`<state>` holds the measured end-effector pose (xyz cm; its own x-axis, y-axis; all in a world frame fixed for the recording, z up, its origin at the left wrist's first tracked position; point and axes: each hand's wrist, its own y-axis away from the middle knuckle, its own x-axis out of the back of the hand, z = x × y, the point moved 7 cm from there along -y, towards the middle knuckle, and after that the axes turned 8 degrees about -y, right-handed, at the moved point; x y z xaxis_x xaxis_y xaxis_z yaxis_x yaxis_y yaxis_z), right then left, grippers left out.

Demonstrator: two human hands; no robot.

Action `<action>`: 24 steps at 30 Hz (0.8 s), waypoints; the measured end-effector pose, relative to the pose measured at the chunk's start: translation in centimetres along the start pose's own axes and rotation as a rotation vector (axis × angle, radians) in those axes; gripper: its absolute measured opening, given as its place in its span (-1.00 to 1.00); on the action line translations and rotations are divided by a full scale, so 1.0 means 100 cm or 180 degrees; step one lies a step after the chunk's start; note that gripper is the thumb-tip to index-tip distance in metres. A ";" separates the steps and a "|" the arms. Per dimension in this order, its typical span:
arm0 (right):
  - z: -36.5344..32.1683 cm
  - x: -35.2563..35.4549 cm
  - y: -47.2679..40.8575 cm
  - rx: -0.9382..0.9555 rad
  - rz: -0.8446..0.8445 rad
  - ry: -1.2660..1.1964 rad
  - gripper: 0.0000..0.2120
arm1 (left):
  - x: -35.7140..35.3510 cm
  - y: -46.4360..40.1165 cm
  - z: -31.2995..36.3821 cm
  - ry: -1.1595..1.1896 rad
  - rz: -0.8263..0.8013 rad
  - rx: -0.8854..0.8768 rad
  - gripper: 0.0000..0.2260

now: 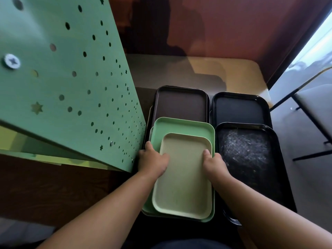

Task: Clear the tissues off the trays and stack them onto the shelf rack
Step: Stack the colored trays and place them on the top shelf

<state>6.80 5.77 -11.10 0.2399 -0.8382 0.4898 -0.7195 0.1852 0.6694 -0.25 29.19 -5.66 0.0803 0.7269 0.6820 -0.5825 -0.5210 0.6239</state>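
Both hands hold one beige tray (183,178) by its long sides. The left hand (154,161) is clamped on the left rim and the right hand (213,162) on the right rim, with the thumbs lying inside the tray. This tray sits on top of a light green tray (181,126), which lies on a stack. Behind it is a brown tray (181,103). To the right are two black trays: a scratched one (249,159) near, and another (240,108) behind it. A green perforated panel (71,78) stands at the left.
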 end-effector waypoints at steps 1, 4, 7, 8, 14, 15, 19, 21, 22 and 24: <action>0.000 -0.002 0.000 -0.0024 -0.0006 -0.0015 -0.38 | 0.001 -0.001 0.000 0.0075 -0.0015 0.0030 -0.29; -0.001 -0.007 0.002 -0.0097 -0.0058 -0.0043 -0.35 | 0.004 0.000 -0.002 0.0423 0.0023 0.0130 -0.35; 0.001 -0.010 0.001 -0.0180 -0.0163 -0.0273 -0.35 | 0.010 0.001 -0.005 0.0763 0.0040 0.0221 -0.34; 0.003 -0.010 0.002 -0.0193 -0.0178 -0.0363 -0.34 | 0.012 0.002 -0.005 0.0865 0.0043 0.0228 -0.33; 0.009 0.007 0.005 -0.0349 -0.0016 -0.1138 -0.54 | 0.025 0.011 0.018 0.0840 0.0288 0.0012 -0.38; 0.007 0.011 0.005 -0.0360 0.0006 -0.1246 -0.62 | 0.029 0.010 0.026 0.0857 0.0325 -0.0039 -0.35; -0.021 0.022 0.001 -0.0375 0.0005 -0.1668 -0.69 | 0.047 0.000 0.057 0.1029 0.0240 0.0108 -0.25; -0.042 0.027 -0.009 -0.0259 0.0019 -0.1657 -0.70 | 0.046 -0.009 0.068 0.1315 -0.0042 0.0213 -0.45; -0.053 0.029 -0.015 -0.0188 0.0029 -0.1620 -0.69 | 0.045 -0.013 0.073 0.1412 -0.0139 0.0233 -0.47; -0.073 0.033 -0.025 -0.0076 0.0030 -0.1515 -0.62 | 0.047 -0.019 0.080 0.1493 -0.0161 0.0231 -0.45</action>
<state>14.18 6.30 -7.08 -0.0959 -0.9772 0.1893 -0.7038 0.2011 0.6814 7.73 29.99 -0.62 -0.2764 0.8669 0.4147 -0.5279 -0.4976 0.6883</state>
